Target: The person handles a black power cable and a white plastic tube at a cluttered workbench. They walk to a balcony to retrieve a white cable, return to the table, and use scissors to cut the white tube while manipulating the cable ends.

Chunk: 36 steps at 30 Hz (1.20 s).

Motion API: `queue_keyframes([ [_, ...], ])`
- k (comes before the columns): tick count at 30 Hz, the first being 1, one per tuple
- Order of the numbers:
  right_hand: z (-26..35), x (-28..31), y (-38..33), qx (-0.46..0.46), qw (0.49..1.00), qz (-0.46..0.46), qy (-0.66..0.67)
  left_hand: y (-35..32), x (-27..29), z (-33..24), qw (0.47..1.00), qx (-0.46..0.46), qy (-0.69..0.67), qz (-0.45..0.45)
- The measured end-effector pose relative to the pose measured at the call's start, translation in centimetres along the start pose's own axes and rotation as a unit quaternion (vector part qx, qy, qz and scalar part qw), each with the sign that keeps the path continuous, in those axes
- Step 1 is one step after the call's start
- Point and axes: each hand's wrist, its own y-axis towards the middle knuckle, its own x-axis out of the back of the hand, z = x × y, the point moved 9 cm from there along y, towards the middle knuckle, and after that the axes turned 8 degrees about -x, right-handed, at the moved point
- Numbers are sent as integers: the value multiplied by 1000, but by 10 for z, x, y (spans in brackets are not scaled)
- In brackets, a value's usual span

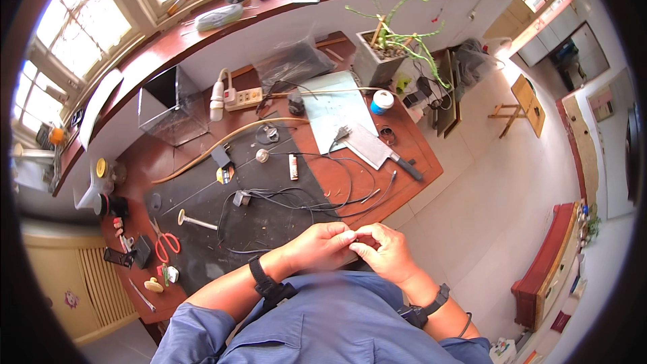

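Note:
My left hand (322, 245) and my right hand (387, 253) meet close to my body at the table's near edge. Both are closed, thumbs and fingertips pinched together. A small dark bit shows between the fingertips, too hidden to name. Just beyond lies a loose tangle of thin black cables (275, 197) with a grey plug adapter (241, 197). A small white and orange tube (293, 167) stands out on the black mat (195, 212). To the right, a cleaver (369, 145) with a black handle rests flat, a dark plug (342, 135) beside its blade.
Red-handled scissors (163, 241) lie at the left. Farther back are a power strip (243, 99), a clear box (176, 111), a blue and white tub (382, 102) and a potted plant (379, 54). A wooden folding stool (520, 109) stands on the floor at right.

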Motion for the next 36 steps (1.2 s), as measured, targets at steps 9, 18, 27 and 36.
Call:
queue_keyframes([
  [9,-19,91,-10,89,994,-50,-38,74,-41,9,995,45,79,46],
  [18,-133,271,-41,68,990,-116,43,240,-171,38,968,148,137,149],
  [27,-285,533,-141,-111,952,-252,134,476,-298,77,880,199,416,117],
  [36,-477,738,-193,-238,900,-351,104,694,-321,147,797,263,532,112],
])
